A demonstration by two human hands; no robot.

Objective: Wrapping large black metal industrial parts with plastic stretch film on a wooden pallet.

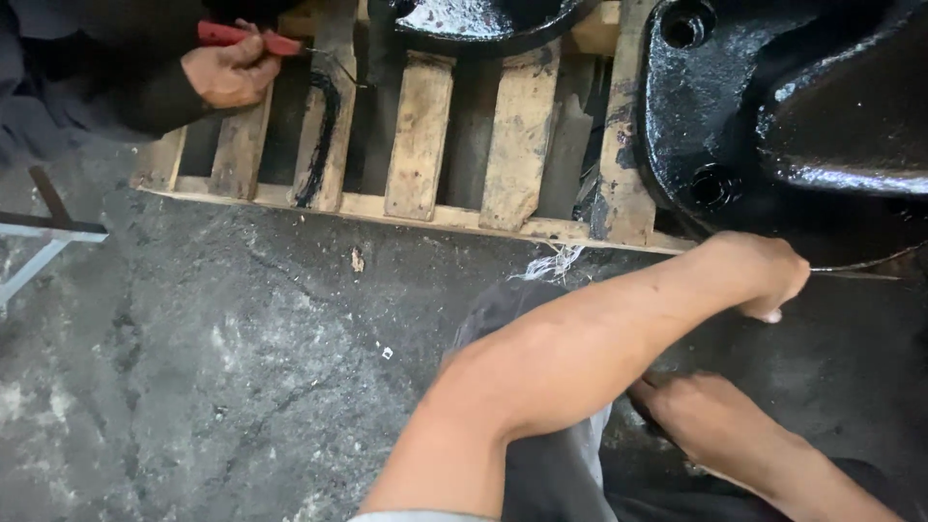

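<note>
My left hand [764, 274] reaches across from the lower left, its fingers curled into a fist against the lower edge of a big glossy black metal casting [773, 116]. Nothing shows inside the fist. Below it, my right hand [701, 414] lies low over the dark floor, with its fingertips hidden behind my left forearm. The casting rests on a worn wooden pallet [420, 135], which is smeared with black.
At the top left a co-worker's hand [230, 73] grips a red-handled tool [246, 37] over the pallet slats. A second wet black part [474, 21] sits at the top middle. A grey metal frame [43, 232] lies at the left on the cracked concrete floor [242, 367].
</note>
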